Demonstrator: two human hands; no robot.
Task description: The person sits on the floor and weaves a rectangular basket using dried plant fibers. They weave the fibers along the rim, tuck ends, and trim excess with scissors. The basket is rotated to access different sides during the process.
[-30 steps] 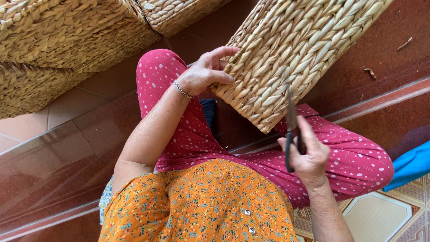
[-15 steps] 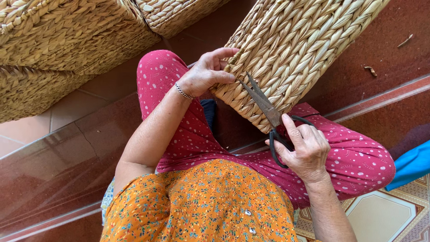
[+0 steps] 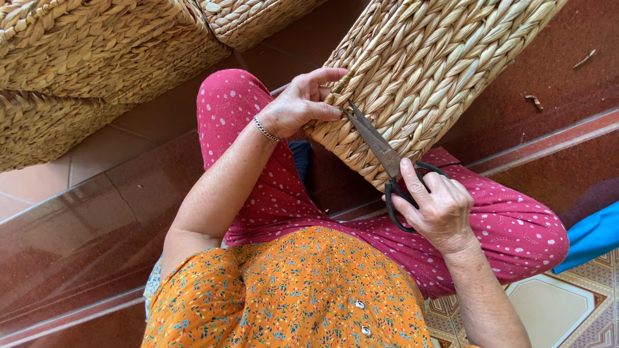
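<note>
Scissors (image 3: 380, 151) (dark, long-bladed) touch pale woven basket (image 3: 438, 71).

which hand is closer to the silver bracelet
Left. The bracelet sits on the left hand's own wrist, by the woven basket. The right hand holds the scissors farther off.

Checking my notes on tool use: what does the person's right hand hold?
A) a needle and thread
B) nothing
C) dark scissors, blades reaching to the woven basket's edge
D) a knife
C: the right hand grips dark scissors whose blades point at the edge of the woven basket, by the left hand.
</note>
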